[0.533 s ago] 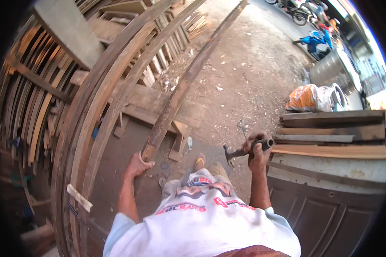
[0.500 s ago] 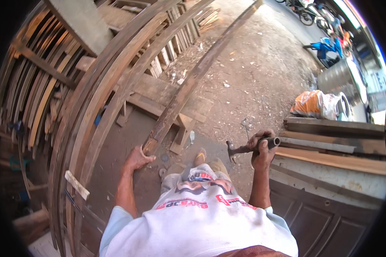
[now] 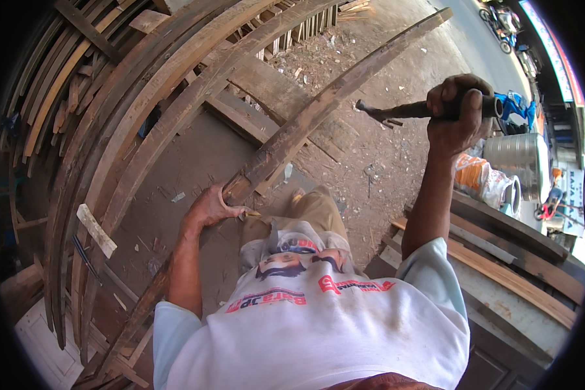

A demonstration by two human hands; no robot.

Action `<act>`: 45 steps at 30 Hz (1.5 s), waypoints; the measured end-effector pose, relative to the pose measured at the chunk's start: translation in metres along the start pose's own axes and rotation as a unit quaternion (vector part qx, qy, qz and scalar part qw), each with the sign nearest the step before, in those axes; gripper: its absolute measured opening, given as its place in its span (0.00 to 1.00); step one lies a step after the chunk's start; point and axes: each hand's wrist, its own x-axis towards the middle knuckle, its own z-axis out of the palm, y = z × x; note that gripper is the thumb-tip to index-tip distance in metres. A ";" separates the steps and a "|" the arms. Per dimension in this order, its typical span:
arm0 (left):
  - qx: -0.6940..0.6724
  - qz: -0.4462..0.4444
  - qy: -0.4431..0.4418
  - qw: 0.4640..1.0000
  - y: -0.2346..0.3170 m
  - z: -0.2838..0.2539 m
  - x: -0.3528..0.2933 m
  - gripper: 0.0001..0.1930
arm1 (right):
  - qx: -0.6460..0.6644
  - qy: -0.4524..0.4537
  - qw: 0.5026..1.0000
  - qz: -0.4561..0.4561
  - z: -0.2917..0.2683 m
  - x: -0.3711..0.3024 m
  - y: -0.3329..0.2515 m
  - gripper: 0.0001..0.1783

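My left hand (image 3: pixel 209 207) is closed on the near end of a long wooden beam (image 3: pixel 335 96). The beam runs away from me to the far right, and a recess is cut into its top near my thumb. My right hand (image 3: pixel 459 112) is raised at the right, wrapped round the handle of a claw hammer (image 3: pixel 403 111). The hammer's dark head points left, above the ground and to the right of the beam. Part of the handle is hidden by my fingers.
Several long beams (image 3: pixel 175 84) lie on the left, with stacked planks (image 3: pixel 52 84) beyond. Boards (image 3: pixel 253 127) lie under the held beam. At right are stacked boards (image 3: pixel 500 260), an orange and white sack (image 3: pixel 478 174) and a metal drum (image 3: pixel 520 159). Motorcycles (image 3: pixel 500 26) stand far right.
My right hand has lifted the hammer up and to the right. My left hand stays on the beam's near end, and the whole view has shifted.
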 end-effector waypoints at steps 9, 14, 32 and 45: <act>0.092 -0.091 0.094 0.987 0.007 0.008 -0.010 0.42 | -0.130 -0.095 0.987 0.014 0.019 0.068 0.106 0.23; 0.139 -0.115 0.211 0.961 0.010 0.041 -0.015 0.37 | -0.131 -0.282 0.943 0.115 0.032 0.083 0.096 0.14; 0.184 -0.034 0.285 0.940 -0.004 0.047 -0.009 0.28 | -0.324 -0.159 0.928 -0.094 0.078 0.042 0.111 0.16; 0.193 -0.025 0.319 0.928 -0.003 0.053 -0.013 0.29 | -0.337 0.013 0.939 -0.075 0.093 0.038 0.113 0.21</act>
